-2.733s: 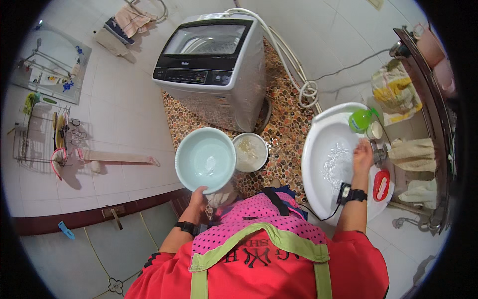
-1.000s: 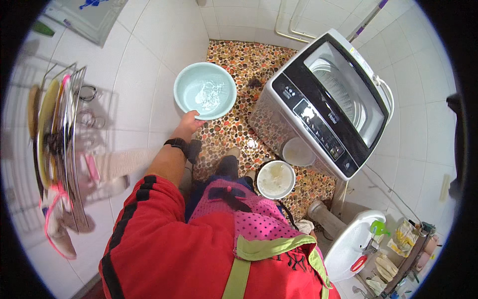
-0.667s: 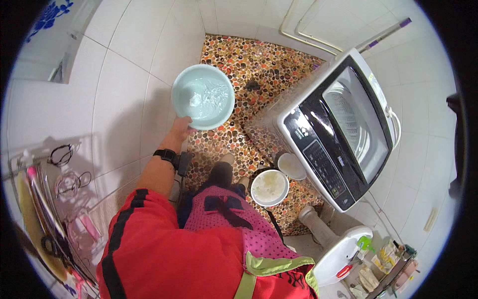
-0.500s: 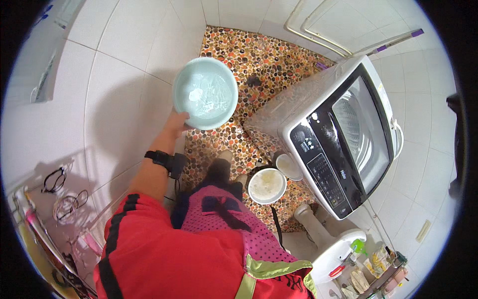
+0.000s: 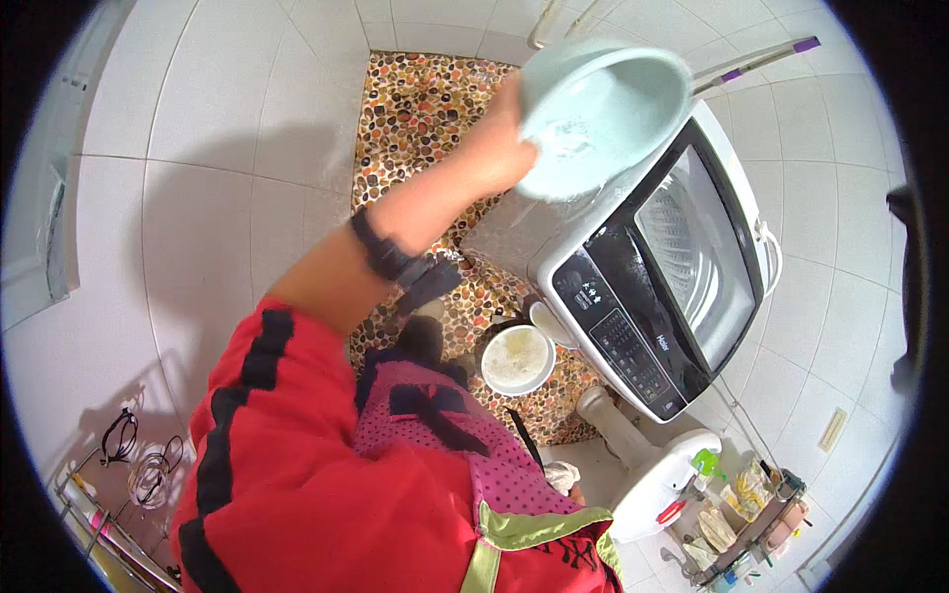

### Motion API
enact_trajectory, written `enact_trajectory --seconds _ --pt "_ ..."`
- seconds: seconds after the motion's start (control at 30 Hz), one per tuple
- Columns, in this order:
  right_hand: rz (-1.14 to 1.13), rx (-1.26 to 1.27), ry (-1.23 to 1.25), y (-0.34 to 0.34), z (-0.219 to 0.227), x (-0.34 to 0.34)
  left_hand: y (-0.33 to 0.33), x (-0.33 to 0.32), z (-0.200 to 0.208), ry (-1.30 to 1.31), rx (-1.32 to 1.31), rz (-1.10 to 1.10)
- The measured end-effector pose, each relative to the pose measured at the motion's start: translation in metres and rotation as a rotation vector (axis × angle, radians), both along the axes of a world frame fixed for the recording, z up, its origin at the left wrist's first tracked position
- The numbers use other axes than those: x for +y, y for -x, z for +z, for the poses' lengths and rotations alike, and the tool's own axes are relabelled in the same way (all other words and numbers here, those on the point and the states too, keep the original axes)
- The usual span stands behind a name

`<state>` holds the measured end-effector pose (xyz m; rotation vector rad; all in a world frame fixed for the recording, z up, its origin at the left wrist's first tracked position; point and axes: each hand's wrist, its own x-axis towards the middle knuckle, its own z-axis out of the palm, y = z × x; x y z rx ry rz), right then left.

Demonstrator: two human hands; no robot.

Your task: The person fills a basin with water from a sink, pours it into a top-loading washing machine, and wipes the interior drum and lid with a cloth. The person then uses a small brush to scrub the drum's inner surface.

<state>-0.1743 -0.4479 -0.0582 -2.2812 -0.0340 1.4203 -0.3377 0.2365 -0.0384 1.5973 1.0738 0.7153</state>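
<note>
My left hand [image 5: 506,138] is closed on the near-left rim of a pale blue basin [image 5: 618,119]. The basin is tilted and blurred by motion, with some water showing inside it. It hangs in the air over the far-left corner of a white top-loading washing machine [image 5: 647,306]. Low beside my apron, only a sliver of my right hand [image 5: 576,492] shows, against a crumpled white cloth [image 5: 561,476] that it seems to hold; most of its fingers are hidden.
A white bucket [image 5: 519,360] with cloudy contents stands on the pebble-patterned floor [image 5: 415,109], a smaller container [image 5: 550,322] beside it. At lower right are a pedestal sink [image 5: 657,484] and a shelf of toiletries. A purple-ended pole [image 5: 761,64] leans behind the washer.
My left hand has swung the basin rightward from near the left wall to the washer, tipping it on the way. The white cloth and part of my right hand have come into sight.
</note>
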Motion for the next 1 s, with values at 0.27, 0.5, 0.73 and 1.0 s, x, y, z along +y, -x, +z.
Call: enact_trajectory --seconds 0.27,0.5,0.73,1.0 --pt "0.185 -0.178 -0.108 0.026 -0.036 -0.044 -0.14 0.082 0.032 -0.13 -0.075 -0.075" --pt "0.429 -0.258 0.105 0.028 -0.027 -0.038 -0.101 0.077 -0.024 -0.398 -0.066 0.062" --pt "0.142 -0.091 -0.093 0.017 -0.04 -0.046 0.014 0.013 -0.082 -0.252 0.195 -0.017" --pt "0.367 -0.207 0.155 -0.006 -0.005 0.003 0.063 -0.027 -0.124 -0.318 0.213 0.059"
